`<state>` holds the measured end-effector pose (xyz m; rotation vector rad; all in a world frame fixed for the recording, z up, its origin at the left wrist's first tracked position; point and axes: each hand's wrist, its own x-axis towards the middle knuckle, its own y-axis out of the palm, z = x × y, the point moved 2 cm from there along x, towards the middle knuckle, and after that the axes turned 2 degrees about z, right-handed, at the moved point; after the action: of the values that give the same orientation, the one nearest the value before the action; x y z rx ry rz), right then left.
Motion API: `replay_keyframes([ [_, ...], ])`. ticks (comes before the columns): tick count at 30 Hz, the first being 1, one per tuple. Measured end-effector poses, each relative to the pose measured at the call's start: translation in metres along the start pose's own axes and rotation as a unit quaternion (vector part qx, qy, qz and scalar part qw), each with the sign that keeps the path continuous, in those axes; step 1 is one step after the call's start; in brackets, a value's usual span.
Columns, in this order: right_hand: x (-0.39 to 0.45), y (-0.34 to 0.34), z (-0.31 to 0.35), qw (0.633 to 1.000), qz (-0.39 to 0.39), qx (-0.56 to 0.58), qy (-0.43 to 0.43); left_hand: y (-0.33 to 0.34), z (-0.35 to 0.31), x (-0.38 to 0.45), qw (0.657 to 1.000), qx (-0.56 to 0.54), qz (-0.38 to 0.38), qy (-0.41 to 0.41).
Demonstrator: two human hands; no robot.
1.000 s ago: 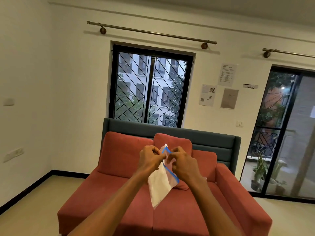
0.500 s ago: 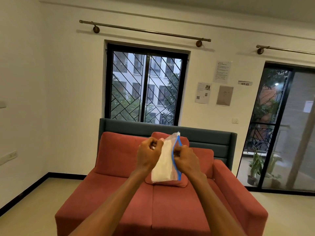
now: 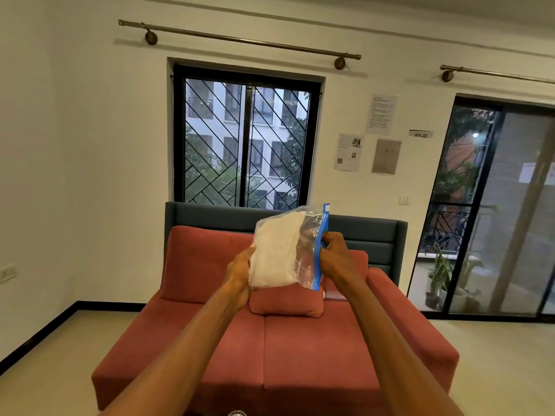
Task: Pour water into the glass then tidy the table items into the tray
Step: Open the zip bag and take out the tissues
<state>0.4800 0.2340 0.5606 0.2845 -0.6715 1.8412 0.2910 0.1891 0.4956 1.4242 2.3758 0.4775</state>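
I hold a clear zip bag (image 3: 288,250) with a blue seal strip and white folded cloth inside, raised in front of me at chest height. My left hand (image 3: 240,273) grips the bag's left edge from behind. My right hand (image 3: 332,253) pinches the blue strip along the right edge. The bag stands nearly upright with the strip running top to bottom. No glass, water, table or tray shows, except a small shiny rim (image 3: 237,413) at the bottom edge that I cannot identify.
A red sofa (image 3: 270,349) with a teal backrest and a red cushion (image 3: 286,301) stands straight ahead. Behind it is a barred window (image 3: 246,145). A glass balcony door (image 3: 495,211) with potted plants (image 3: 441,274) is on the right. Pale floor lies on both sides.
The bag has turned from hanging narrow between both hands to facing me broadside. My hands have moved apart, the left to the bag's edge and the right along the blue strip.
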Motion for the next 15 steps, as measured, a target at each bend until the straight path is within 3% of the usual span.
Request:
replay_keyframes([
  [6,0.003,-0.005,0.0,0.999,-0.029,-0.018,-0.002,-0.005,-0.011,-0.001,0.981,0.011,-0.122,0.152],
  [11,0.002,-0.002,-0.002,0.997,-0.046,-0.057,-0.028,-0.002,-0.018,-0.006,0.966,0.034,-0.138,0.218],
  [15,0.003,0.002,-0.005,0.999,-0.022,-0.046,0.02,-0.003,-0.019,-0.004,0.955,0.037,-0.149,0.255],
])
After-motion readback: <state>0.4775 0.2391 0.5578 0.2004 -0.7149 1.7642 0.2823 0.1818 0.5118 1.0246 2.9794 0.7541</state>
